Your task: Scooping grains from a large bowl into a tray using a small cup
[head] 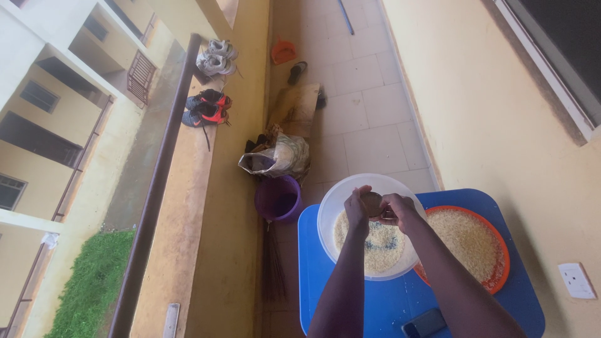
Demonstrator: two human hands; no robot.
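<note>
Both hands (379, 209) raised over white bowl (332, 206), fingers curled around small cup (372, 202).

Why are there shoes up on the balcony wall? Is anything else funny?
Two pairs of shoes sit on the ledge beside the railing, maybe airing. The white bowl overlaps the orange tray of grains. No spills show. Both hands hold a small cup over the bowl.

A dark, flat phone screen (424, 323) lay on the blue counter (375, 300), near and below the grip. A crumpled grey-and-white sack (278, 156) sat on the floor, well beyond the grip, to its left.
</note>
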